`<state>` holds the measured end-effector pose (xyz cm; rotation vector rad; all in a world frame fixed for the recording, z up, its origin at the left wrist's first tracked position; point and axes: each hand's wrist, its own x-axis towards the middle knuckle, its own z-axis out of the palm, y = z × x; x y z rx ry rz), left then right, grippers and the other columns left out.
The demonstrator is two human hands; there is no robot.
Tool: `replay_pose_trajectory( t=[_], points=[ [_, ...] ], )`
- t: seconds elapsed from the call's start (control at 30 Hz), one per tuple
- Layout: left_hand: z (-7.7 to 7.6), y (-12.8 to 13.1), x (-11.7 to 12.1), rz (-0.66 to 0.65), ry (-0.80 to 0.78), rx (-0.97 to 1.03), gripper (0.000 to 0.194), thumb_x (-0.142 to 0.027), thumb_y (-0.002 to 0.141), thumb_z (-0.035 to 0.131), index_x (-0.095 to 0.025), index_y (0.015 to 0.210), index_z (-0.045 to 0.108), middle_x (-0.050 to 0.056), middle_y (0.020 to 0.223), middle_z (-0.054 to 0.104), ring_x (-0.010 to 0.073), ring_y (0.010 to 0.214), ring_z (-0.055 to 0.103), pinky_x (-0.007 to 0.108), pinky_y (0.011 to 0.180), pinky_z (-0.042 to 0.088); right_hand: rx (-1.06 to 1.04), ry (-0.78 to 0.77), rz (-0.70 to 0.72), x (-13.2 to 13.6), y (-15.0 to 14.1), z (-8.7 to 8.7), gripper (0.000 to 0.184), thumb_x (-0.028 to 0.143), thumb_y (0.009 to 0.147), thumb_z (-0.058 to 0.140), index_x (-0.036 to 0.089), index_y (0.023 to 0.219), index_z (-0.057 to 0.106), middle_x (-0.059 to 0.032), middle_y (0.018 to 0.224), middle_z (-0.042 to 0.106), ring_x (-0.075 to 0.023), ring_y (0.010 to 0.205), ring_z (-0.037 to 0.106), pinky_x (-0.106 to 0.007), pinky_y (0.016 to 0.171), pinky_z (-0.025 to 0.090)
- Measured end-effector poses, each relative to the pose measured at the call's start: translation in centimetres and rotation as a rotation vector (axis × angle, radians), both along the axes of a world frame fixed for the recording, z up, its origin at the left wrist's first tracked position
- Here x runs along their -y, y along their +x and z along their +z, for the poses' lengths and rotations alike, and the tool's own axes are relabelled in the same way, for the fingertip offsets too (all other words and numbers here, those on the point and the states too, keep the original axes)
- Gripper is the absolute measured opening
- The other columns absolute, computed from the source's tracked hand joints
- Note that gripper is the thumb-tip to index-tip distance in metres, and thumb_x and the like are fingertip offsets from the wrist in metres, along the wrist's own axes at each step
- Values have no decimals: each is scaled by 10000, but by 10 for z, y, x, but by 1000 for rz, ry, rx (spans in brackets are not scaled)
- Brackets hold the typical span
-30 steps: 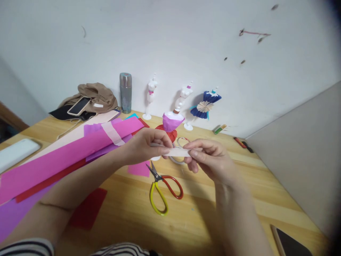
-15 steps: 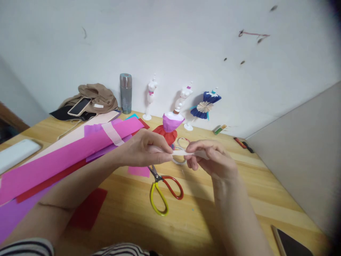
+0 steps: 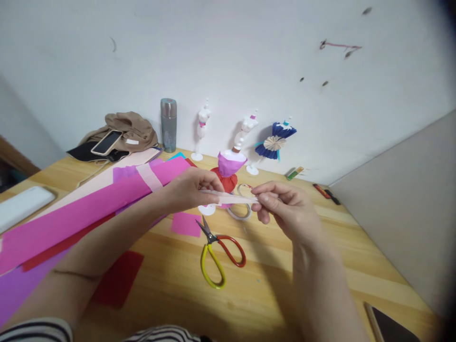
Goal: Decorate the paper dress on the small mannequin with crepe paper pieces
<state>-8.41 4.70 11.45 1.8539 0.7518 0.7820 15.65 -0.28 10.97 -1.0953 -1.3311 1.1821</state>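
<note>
A narrow pale pink paper strip [image 3: 233, 198] stretches between my two hands above the table. My left hand [image 3: 194, 187] pinches its left part between thumb and fingers. The right end is gripped by the fingertips of my right hand [image 3: 285, 204]. Behind the strip stands a small mannequin in a purple and red paper dress [image 3: 231, 166], its base partly hidden by my left hand. Rolls of tape [image 3: 239, 213] lie just beyond the strip. Below my hands, scissors [image 3: 211, 238] with one yellow and one red handle lie partly open beside a pink paper square [image 3: 185, 224].
Crepe paper sheets [image 3: 89, 204] spread across the left, near a white box-shaped device [image 3: 26, 206]. A flask [image 3: 168, 126], more mannequins [image 3: 204, 126] and a blue paper dress [image 3: 274, 142] line the wall. A red paper piece [image 3: 119, 280] lies at front; a phone [image 3: 390, 325] at right.
My hands have moved apart, the left one leftward and the right one slightly rightward. More of the pale strip now shows between them, and the mannequin's white base has come into view.
</note>
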Motion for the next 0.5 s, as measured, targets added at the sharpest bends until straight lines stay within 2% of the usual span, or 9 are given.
replay_pose_trajectory(
  t=[0.13,0.23,0.33,0.43,0.5],
  points=[
    [-2,0,-2,23,-6,26,64,-167,713,674,-151,694,616,0,630,679,86,547,571,187,513,386,26,5,4,0,1,1,324,448,676,877,177,803,752,-18,570,709,-110,385,562,-236,394,440],
    [0,-2,-3,-3,-59,92,65,-190,728,673,-153,727,619,11,640,701,96,553,601,191,521,412,15,-8,23,-3,3,0,328,455,686,868,177,812,749,-13,559,700,-102,361,533,-235,372,402],
    [4,-5,-4,-53,-124,156,111,-225,734,690,-138,797,665,16,619,698,77,476,539,183,458,375,19,-18,57,-5,7,-3,353,489,703,846,174,824,741,-7,538,679,-102,338,497,-245,352,369],
    [5,-6,-4,-75,-208,195,178,-251,722,730,-124,837,681,19,615,698,62,430,478,181,407,330,123,77,12,-1,8,-2,337,502,760,799,189,868,739,-22,589,692,-142,429,580,-277,426,461],
    [4,-4,-2,-76,-285,228,207,-265,712,757,-124,842,677,23,626,702,63,438,485,184,406,330,266,269,-106,6,4,1,256,443,809,771,214,919,735,-57,734,736,-199,630,685,-333,590,556]
  ],
)
